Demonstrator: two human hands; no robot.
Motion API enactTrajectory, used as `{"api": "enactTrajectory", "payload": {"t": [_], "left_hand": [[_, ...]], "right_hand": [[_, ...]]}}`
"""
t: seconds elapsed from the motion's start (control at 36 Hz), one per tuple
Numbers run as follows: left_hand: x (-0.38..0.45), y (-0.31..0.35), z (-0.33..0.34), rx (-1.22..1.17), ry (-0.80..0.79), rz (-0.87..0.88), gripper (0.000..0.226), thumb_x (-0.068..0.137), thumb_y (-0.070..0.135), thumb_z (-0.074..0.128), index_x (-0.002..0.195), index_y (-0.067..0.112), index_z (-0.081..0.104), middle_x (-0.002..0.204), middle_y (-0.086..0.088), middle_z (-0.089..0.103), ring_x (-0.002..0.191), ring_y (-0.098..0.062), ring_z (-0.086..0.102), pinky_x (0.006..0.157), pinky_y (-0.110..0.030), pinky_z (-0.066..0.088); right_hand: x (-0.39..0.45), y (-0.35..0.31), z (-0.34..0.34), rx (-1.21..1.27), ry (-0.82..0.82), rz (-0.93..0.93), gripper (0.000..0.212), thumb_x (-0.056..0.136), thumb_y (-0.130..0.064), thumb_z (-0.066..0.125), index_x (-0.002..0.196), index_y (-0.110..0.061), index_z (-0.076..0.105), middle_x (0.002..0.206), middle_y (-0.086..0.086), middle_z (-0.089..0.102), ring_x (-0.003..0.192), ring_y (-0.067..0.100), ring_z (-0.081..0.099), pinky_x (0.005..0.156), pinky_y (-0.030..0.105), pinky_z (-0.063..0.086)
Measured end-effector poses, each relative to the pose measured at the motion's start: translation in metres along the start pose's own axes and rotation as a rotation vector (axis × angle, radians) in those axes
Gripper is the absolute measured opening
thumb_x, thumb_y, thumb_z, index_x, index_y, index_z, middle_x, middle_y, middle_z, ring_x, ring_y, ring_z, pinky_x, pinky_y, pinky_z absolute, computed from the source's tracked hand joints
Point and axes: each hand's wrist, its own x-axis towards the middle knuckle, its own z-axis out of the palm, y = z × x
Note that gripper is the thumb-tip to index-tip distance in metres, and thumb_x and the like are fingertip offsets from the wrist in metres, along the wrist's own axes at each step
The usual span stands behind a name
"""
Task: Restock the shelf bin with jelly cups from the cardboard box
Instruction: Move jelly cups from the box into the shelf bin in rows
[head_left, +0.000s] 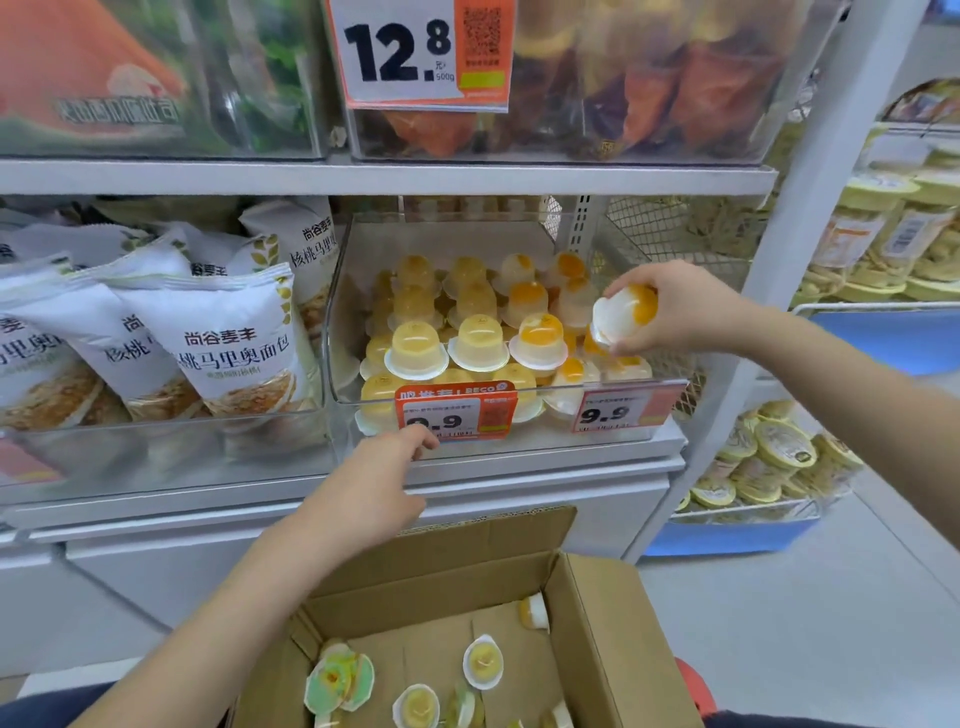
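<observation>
store shelf bin (670, 376), right hand (670, 312) gripping orange-centred, translucent jelly cup (626, 312)

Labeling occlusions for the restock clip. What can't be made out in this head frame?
- Cardboard box: near end cut off by the bottom edge, so the cup count is unknown.
- Shelf bin: front-row cups hidden behind the price tags.
- Left hand: fingertips and any grip hidden by the hand's back.
- Small print on tags: too small.
- Right hand: jelly cup partly covered by fingers.
</observation>
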Motion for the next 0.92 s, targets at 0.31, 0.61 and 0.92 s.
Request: {"api": "enactTrajectory", "payload": {"t": [0.31, 0.61, 0.92], "left_hand": [[0.004, -0.002, -0.001, -0.011, 0.023, 0.026, 0.055, 0.081, -0.001, 0.058, 0.128, 0.025, 0.047, 0.128, 0.0, 0.053, 0.12, -0.011, 0.048, 0.094, -0.027, 0.047], [0.005, -0.002, 0.001, 0.016, 0.035, 0.044, 0.055, 0.081, 0.004, 0.063, 0.129, 0.024, 0.046, 0.129, 0.002, 0.052, 0.117, -0.012, 0.05, 0.093, -0.029, 0.049], [0.006, -0.003, 0.003, 0.029, 0.039, 0.036, 0.055, 0.081, 0.004, 0.064, 0.129, 0.025, 0.045, 0.129, 0.002, 0.053, 0.115, -0.012, 0.052, 0.091, -0.029, 0.05]], "right_hand": [[0.038, -0.006, 0.009, -0.148, -0.2, -0.024, 0.068, 0.063, -0.032, 0.086, 0.124, -0.017, 0.058, 0.105, -0.002, 0.054, 0.091, 0.016, 0.051, 0.07, 0.025, 0.04], [0.041, -0.005, 0.022, -0.209, -0.317, -0.04, 0.072, 0.061, -0.03, 0.088, 0.126, -0.024, 0.056, 0.121, -0.002, 0.054, 0.102, 0.016, 0.048, 0.08, 0.027, 0.04], [0.028, 0.009, 0.023, -0.075, -0.217, -0.096, 0.077, 0.065, -0.022, 0.086, 0.133, -0.025, 0.048, 0.135, -0.005, 0.05, 0.12, 0.017, 0.046, 0.09, 0.025, 0.037]]}}
